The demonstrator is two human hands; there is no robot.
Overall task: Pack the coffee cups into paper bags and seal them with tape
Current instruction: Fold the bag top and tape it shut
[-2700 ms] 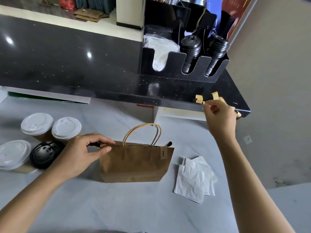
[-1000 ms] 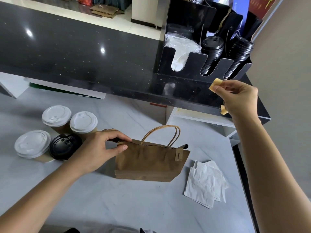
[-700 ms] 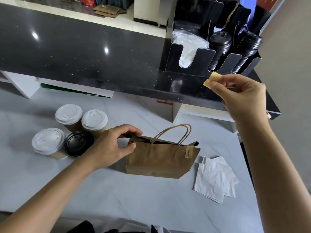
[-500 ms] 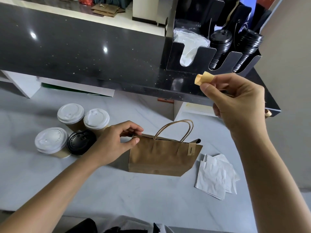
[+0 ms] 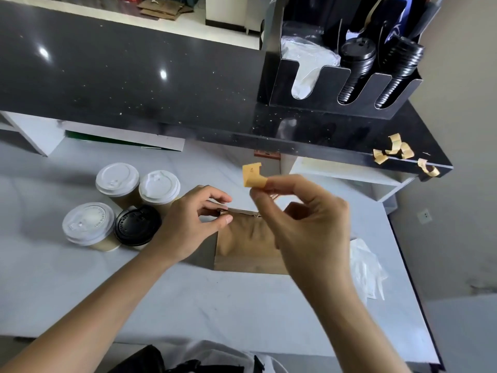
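cups (image 5: pixel 122 205) left of bag (image 5: pixel 247 238); napkins (image 5: pixel 367 267) right | tape strips (image 5: pixel 395 150) on counter edge behind

Your left hand (image 5: pixel 188 224) and right hand (image 5: pixel 309 227) are bare: no gloves, rings, or watch show. Back from each grip, both forearms run uncovered to the frame's bottom edge, with no sleeve in view. Below them, at the bottom edge, you wear a light grey garment (image 5: pixel 215 354) with a black strap (image 5: pixel 150 359) across it.
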